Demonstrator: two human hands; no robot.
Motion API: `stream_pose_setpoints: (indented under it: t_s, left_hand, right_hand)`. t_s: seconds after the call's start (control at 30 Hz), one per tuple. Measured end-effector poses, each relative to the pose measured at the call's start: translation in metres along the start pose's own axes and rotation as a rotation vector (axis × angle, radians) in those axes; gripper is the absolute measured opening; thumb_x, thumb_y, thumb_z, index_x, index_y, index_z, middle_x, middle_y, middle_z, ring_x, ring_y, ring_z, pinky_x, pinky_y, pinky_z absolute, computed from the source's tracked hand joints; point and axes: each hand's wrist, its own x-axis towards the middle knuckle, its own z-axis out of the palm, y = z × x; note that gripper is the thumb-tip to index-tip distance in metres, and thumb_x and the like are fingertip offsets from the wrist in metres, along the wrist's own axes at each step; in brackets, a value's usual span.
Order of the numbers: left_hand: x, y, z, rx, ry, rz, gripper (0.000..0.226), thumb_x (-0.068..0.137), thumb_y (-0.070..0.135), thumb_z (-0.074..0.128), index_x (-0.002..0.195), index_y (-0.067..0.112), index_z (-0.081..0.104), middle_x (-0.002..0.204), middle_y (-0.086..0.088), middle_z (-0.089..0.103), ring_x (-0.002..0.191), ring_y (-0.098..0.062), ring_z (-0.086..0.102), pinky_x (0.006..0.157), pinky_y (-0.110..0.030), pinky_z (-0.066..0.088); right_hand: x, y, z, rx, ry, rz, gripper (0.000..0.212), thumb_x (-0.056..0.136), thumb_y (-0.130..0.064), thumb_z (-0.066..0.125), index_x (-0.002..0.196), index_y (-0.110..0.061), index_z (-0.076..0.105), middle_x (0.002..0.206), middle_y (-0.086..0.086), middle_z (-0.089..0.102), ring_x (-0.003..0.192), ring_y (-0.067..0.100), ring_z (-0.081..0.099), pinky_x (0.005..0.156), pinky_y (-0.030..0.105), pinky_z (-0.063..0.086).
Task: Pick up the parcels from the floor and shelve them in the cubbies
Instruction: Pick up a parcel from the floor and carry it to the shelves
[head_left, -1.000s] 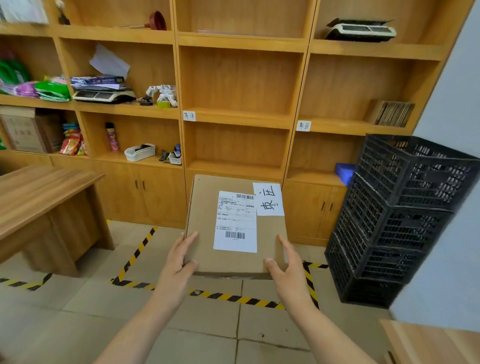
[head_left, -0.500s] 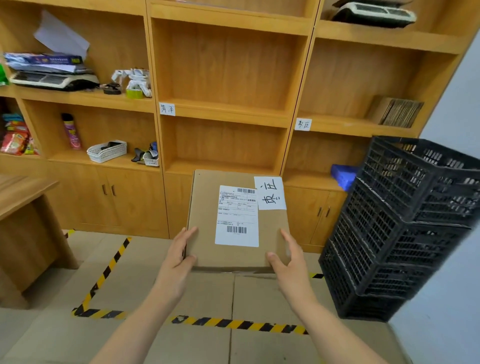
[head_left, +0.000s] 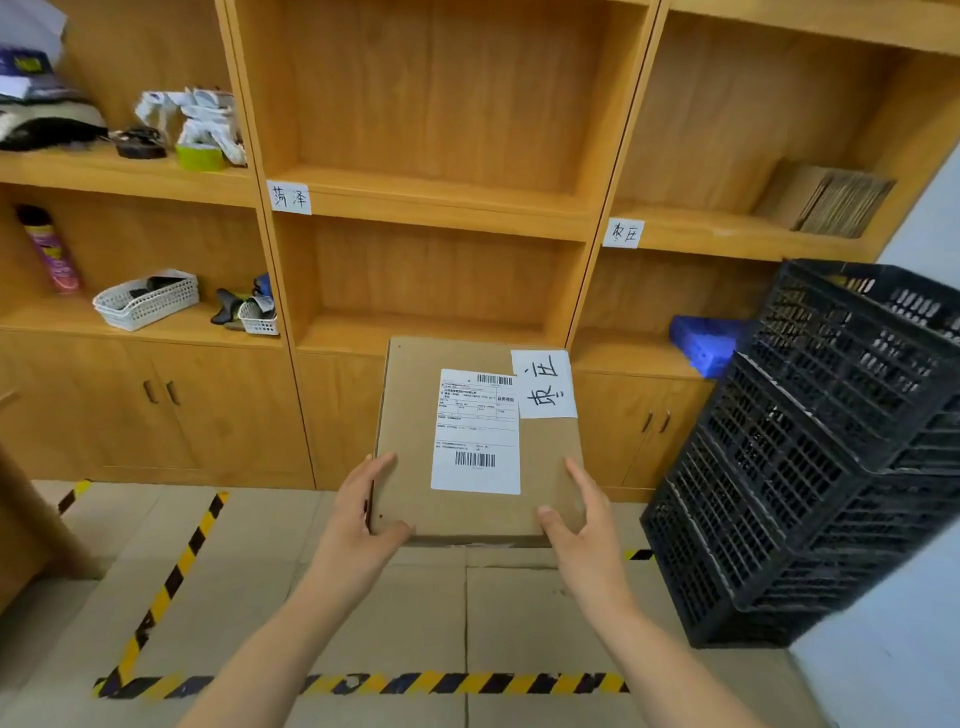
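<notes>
Gripping a cardboard parcel bearing a barcoded shipping label, left hand and right hand face handwritten-tagged wooden cubbies beside stacked black crates.

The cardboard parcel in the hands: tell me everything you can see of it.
The cardboard parcel is a flat, squarish brown box, closed, held level off the floor in front of the cabinet doors. A white printed shipping label with two barcodes sits on its top face; a smaller white handwritten note is stuck at its far right corner. The left hand grips its near left corner and the right hand its near right corner. Nothing else touches it.
</notes>
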Motion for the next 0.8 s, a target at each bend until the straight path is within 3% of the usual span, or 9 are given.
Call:
stream_pose_setpoints:
  t_s: [0.17,0.33,0.43,0.53,0.67,0.8]
  left_hand:
    - [0.060,-0.013,0.023,0.011,0.009,-0.038,0.075,0.073,0.005,0.072,0.130,0.039,0.037,0.139,0.015,0.030,0.133,-0.004,0.024,0.109,-0.026,0.024]
    - [0.125,-0.005,0.051,-0.028,0.055,-0.008,0.076,0.071,-0.001,0.071,0.118,0.049,0.039,0.146,0.004,0.031,0.136,-0.007,0.026,0.092,-0.006,0.030]
    - [0.162,0.006,0.066,-0.024,0.095,0.008,0.078,0.067,-0.003,0.073,0.117,0.048,0.041,0.147,0.002,0.030,0.135,-0.008,0.027,0.096,-0.011,0.032]
    - [0.193,0.014,0.078,0.018,0.131,0.028,0.081,0.063,0.000,0.075,0.117,0.048,0.040,0.147,0.001,0.030,0.134,-0.010,0.028,0.107,-0.026,0.031]
    - [0.228,0.020,0.084,0.056,0.166,0.052,0.083,0.062,0.003,0.077,0.116,0.053,0.038,0.145,0.004,0.030,0.132,-0.007,0.028,0.104,-0.026,0.028]
    - [0.263,0.024,0.084,0.071,0.159,0.070,0.084,0.063,0.007,0.078,0.117,0.057,0.036,0.145,0.007,0.029,0.133,-0.009,0.028,0.109,-0.034,0.031]
  right_hand:
    - [0.060,0.017,0.000,-0.020,0.006,0.013,0.059,0.086,-0.020,0.063,0.136,-0.037,0.037,0.143,-0.009,0.037,0.124,0.003,0.033,0.108,0.029,0.028]
    - [0.136,0.027,-0.010,0.014,-0.007,-0.032,0.056,0.085,-0.018,0.063,0.126,-0.046,0.036,0.139,-0.008,0.038,0.120,0.001,0.034,0.103,0.024,0.026]
    - [0.183,0.026,-0.016,0.037,-0.016,-0.056,0.058,0.083,-0.015,0.064,0.122,-0.048,0.037,0.135,-0.008,0.039,0.120,0.003,0.036,0.101,0.024,0.027]
    - [0.223,0.026,-0.022,0.057,-0.033,-0.074,0.060,0.083,-0.012,0.065,0.122,-0.048,0.038,0.135,-0.007,0.039,0.121,0.006,0.037,0.104,0.028,0.027]
    - [0.266,0.021,-0.023,0.061,-0.075,-0.085,0.059,0.084,-0.014,0.063,0.126,-0.047,0.037,0.141,-0.003,0.036,0.124,0.011,0.036,0.108,0.035,0.028]
    - [0.299,0.016,-0.022,0.082,-0.082,-0.107,0.060,0.084,-0.013,0.063,0.126,-0.048,0.037,0.140,-0.002,0.037,0.124,0.012,0.038,0.108,0.033,0.029]
